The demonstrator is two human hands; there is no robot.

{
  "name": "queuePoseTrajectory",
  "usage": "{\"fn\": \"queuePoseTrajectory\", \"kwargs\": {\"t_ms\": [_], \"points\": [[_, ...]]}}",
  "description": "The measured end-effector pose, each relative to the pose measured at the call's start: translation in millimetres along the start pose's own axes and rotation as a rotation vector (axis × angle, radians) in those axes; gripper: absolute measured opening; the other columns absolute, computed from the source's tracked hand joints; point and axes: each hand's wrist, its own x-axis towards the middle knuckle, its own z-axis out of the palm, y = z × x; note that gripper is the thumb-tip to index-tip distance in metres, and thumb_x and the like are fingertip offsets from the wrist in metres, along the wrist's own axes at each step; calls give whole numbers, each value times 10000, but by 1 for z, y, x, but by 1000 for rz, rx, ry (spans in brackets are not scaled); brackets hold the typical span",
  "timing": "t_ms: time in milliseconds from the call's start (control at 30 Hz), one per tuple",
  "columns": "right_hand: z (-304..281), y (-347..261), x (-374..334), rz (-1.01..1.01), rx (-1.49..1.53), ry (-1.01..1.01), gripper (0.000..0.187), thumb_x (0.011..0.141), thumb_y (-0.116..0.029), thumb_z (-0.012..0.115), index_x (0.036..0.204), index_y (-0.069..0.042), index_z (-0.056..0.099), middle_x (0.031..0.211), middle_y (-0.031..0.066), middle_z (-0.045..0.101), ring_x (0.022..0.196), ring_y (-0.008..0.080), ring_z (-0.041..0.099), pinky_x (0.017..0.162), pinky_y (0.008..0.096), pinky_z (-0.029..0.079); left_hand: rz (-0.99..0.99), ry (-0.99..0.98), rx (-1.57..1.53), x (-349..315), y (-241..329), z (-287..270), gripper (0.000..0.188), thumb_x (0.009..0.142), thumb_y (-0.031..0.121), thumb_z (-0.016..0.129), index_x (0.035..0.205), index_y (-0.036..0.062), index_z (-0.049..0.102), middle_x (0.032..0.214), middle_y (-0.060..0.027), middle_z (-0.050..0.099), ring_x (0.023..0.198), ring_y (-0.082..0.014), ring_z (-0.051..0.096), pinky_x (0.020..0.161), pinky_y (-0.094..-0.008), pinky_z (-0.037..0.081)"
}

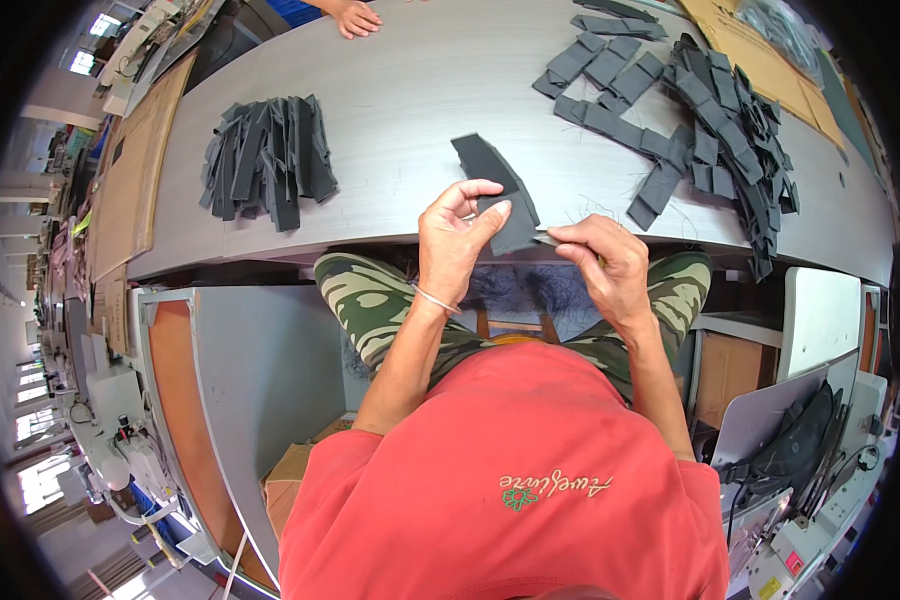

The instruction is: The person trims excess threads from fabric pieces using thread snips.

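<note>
My left hand (450,235) pinches a dark grey fabric piece (515,220) between thumb and fingers, over the near edge of the table. The piece is a flat, folded strip whose upper end points away from me. At its lower right corner, my right hand (610,262) is closed on a small pale-tipped tool (545,237). Most of that tool is hidden in the fingers, so its exact kind does not show. To the left lies a pile of similar dark fabric strips (270,160). A larger heap of joined dark fabric pieces (735,140) lies to the right.
Loose threads lie on the grey table (390,110) near the right heap. Another person's hand (355,18) rests at the far edge. Cardboard sheets (155,170) stand at the left, and a grey cabinet (270,360) is below. Sewing machines (120,460) line the left side.
</note>
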Motion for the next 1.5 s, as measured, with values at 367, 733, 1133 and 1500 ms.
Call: {"fn": "queuePoseTrajectory", "kwargs": {"t_ms": [367,733,1133,1500], "points": [[-5,-16,18,488,500,82,104,876,-93,642,871,10,653,624,-23,533,620,30,467,532,207,374,45,-182,344,-3,16,-3,378,950,375,535,997,27,676,823,-48,587,709,-63,514,615,-175,389],[0,5,20,500,652,191,204,918,-126,580,1080,-32,661,700,-26,549,699,52,488,700,208,405,-196,-267,-363,-11,-2,8,266,972,123,408,1170,-26,503,1028,-159,623,867,-225,659,753,-358,572],[-14,-3,20,160,174,57,486,705,-74,748,1170,-91,609,923,83,627,822,203,603,757,312,467,-171,-201,-490,-11,5,8,378,943,47,371,1319,60,401,1103,-161,592,954,-229,631,778,-348,557],[-3,-1,23,52,-73,59,333,745,-155,700,1073,-131,647,754,45,559,719,218,546,656,330,372,-179,-192,-517,-9,-5,8,359,917,0,452,1266,58,388,1079,-144,547,938,-230,622,786,-390,572]]}}
